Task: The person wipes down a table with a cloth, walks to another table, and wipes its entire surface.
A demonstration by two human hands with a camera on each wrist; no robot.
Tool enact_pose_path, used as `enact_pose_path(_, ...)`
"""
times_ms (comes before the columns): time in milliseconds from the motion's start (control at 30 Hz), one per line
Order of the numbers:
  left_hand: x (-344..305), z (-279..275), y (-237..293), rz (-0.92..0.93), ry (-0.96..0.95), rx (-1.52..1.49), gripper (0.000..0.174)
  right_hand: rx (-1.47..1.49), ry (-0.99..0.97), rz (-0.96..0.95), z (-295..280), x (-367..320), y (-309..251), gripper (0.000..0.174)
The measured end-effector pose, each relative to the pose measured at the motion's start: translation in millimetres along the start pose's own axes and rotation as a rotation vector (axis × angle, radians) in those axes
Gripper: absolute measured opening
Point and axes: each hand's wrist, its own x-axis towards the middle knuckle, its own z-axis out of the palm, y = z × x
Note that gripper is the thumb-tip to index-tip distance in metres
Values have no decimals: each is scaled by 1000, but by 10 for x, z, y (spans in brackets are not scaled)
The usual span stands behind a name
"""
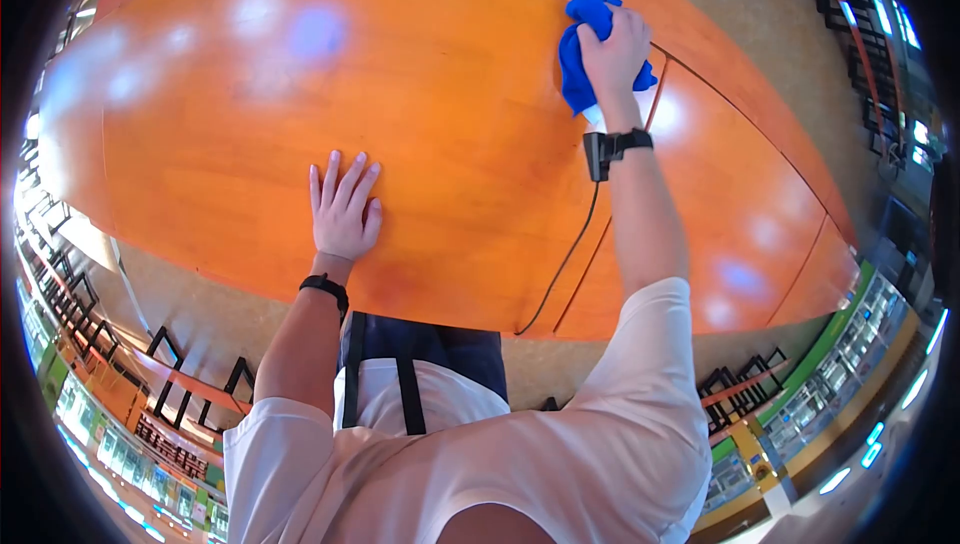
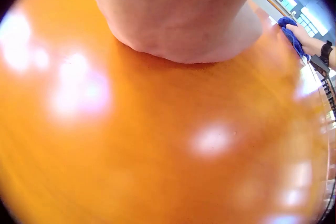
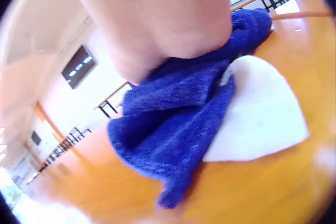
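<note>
My right hand grips a bunched blue towel against the tabletop, over toward the far right. Up close in the right wrist view, the towel is fuzzy and folded, and the palm heel sits over it, hiding the fingers. A flat white piece sticks out from under the towel onto the wood. My left hand lies palm down, fingers spread, on the orange wooden table near its front edge. It holds nothing.
Seams divide the table's right part. A black cable runs from the right wrist camera to the front edge. Glossy light spots show on the wood. Dark-legged furniture stands beyond the edge.
</note>
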Motion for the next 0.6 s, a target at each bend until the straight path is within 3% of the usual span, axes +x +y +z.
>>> enact_pose_path(67, -5, 29, 42, 0, 2, 1, 53, 34, -69, 58, -216, -263, -194, 37)
enact_pose_path(233, -6, 40, 2, 10, -4, 23, 54, 25, -245, 208, -1381, -2915, -1062, 47)
enact_pose_path(333, -15, 54, -11, 17, -15, 30, 54, -31, -317, 329, -1884, -3772, -1561, 48)
enact_pose_path(433, -25, 68, -18, 20, -23, 36, 53, -70, -301, 302, -1633, -3403, -1176, 47)
enact_pose_path(533, -20, 42, 0, 17, -32, 23, 53, -115, -115, 377, -1109, -2073, -478, 46)
enact_pose_path(600, -40, 48, -4, 23, -23, 29, 53, -148, -98, 305, -802, -1192, 68, 49)
